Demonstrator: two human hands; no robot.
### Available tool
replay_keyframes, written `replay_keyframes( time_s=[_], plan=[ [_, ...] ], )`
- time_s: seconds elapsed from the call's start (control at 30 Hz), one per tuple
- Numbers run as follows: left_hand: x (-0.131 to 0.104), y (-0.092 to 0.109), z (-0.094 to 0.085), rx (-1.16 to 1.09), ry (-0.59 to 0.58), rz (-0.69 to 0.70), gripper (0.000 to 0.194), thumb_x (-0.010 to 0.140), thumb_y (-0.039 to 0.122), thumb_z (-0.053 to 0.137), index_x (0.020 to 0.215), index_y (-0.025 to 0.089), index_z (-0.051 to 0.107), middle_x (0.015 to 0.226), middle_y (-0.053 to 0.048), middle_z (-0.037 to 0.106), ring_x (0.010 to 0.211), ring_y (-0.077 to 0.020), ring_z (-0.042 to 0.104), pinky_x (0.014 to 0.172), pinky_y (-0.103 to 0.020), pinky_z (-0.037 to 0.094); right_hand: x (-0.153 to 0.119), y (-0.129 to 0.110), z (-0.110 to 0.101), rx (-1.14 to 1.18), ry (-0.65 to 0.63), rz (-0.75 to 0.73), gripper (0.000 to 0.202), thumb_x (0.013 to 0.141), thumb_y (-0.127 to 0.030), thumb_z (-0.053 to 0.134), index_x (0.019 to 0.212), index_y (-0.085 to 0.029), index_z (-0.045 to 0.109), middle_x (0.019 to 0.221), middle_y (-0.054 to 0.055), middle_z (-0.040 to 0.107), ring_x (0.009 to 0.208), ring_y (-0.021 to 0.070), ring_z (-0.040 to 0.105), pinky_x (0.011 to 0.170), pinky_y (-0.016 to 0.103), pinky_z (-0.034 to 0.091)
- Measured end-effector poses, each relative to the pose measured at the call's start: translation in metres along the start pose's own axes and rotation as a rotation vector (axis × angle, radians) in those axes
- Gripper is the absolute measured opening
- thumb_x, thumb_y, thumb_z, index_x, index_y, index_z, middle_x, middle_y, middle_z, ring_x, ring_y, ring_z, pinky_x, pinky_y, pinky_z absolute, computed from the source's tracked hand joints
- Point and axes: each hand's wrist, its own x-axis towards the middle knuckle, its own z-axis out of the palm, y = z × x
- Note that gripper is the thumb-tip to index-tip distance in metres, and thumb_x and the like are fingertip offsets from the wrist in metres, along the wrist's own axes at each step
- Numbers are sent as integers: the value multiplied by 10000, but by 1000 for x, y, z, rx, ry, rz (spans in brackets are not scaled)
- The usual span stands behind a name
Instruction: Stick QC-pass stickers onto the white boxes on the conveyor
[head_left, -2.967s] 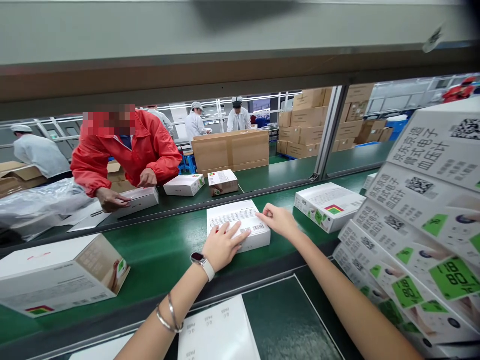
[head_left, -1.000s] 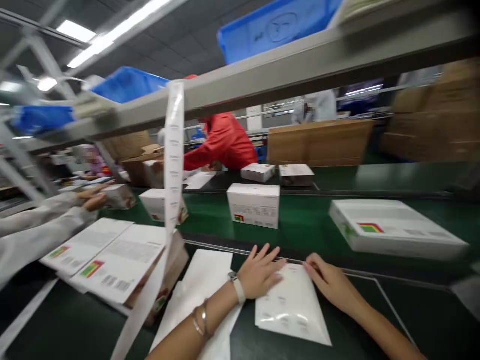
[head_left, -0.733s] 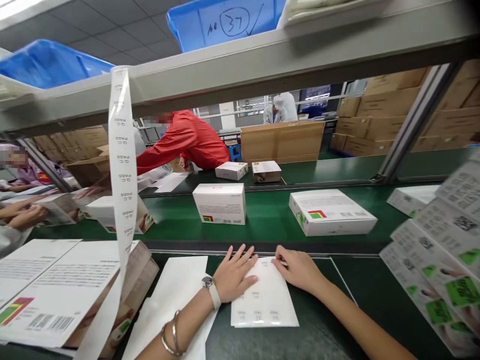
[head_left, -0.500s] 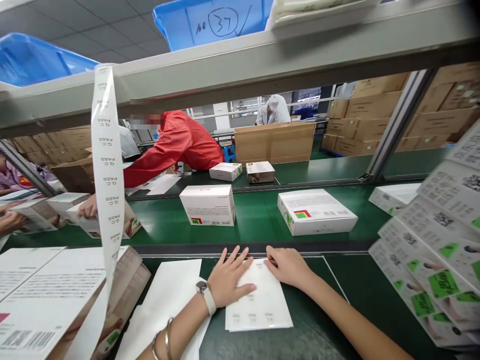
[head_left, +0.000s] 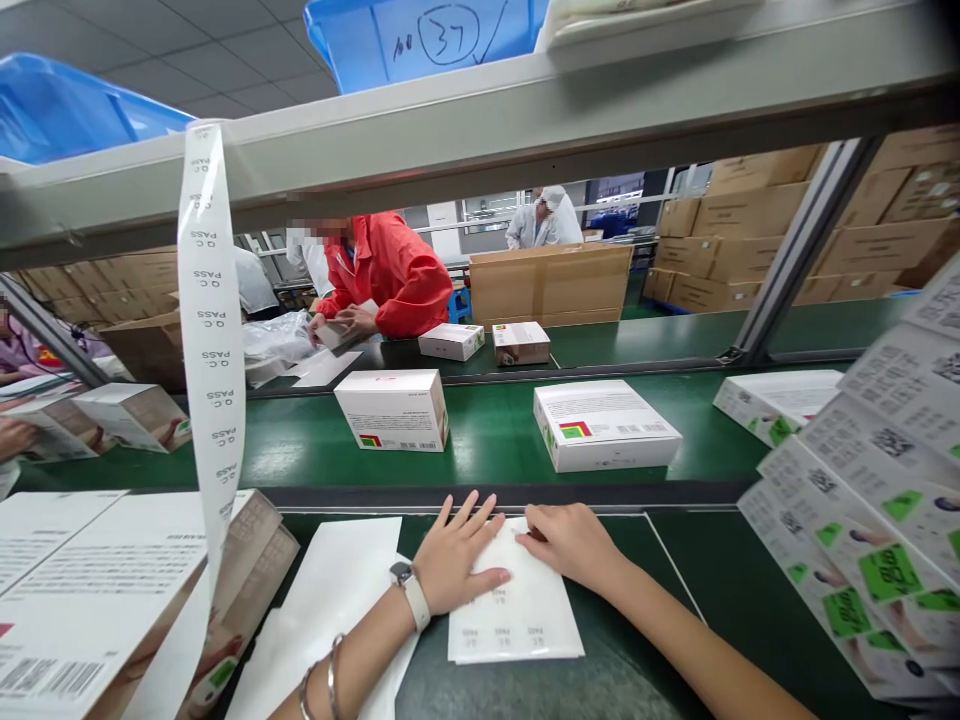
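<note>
The left hand (head_left: 457,556), grip spread, is pressing the label sheet (head_left: 517,622) while the right hand (head_left: 574,545) is touching its edge, pinch unclear, risking a crease if the sheet slips.

White Q.C. PASS sticker sheet (head_left: 521,605), flat on the dark green work surface (head_left: 517,692).
Lies just right of the plain white sheets (head_left: 341,575), straight near edge toward the wearer; shows three small grey-printed labels in a row there, with the far left part covered.
</note>
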Motion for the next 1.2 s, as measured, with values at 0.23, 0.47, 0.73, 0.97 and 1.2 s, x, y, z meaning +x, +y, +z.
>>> replay_keyframes(
  time_s=[0.23,0.47,0.73,0.97,1.2],
  plan=[
    [-2,1,-2,-4,13,0,632,814,583,300,1341,266,157,1398,-30,146,1267,-290,116,982,-541,123,-1,35,-32,611,43,151,268,716,-413,540,608,-185,449,483,-51,454,450,85,409,437,188,275],
    [36,-1,-33,68,149,72,548,856,422,362,1341,297,140,1403,5,125,1272,-274,102,1000,-511,132,15,135,-74,462,197,386,317,665,-466,558,569,-185,447,479,-57,404,474,94,374,455,205,268],
    [126,-3,-53,35,168,196,543,837,424,400,1326,310,193,1394,14,184,1277,-257,87,1002,-515,112,45,155,-63,402,48,349,330,659,-492,555,589,-176,493,571,-25,528,526,106,458,465,193,286],
    [144,-8,-36,44,164,177,536,822,430,424,1311,334,225,1384,15,222,1270,-280,113,986,-540,114,61,134,-61,253,-13,320,295,670,-470,558,603,-185,520,602,-15,565,540,110,470,463,198,251],
    [137,-23,-35,107,170,152,514,819,373,454,1294,355,257,1369,20,264,1240,-295,207,969,-525,177,62,146,-70,-23,149,395,262,718,-442,509,613,-202,508,605,1,570,595,147,500,479,219,229]
  ],
)
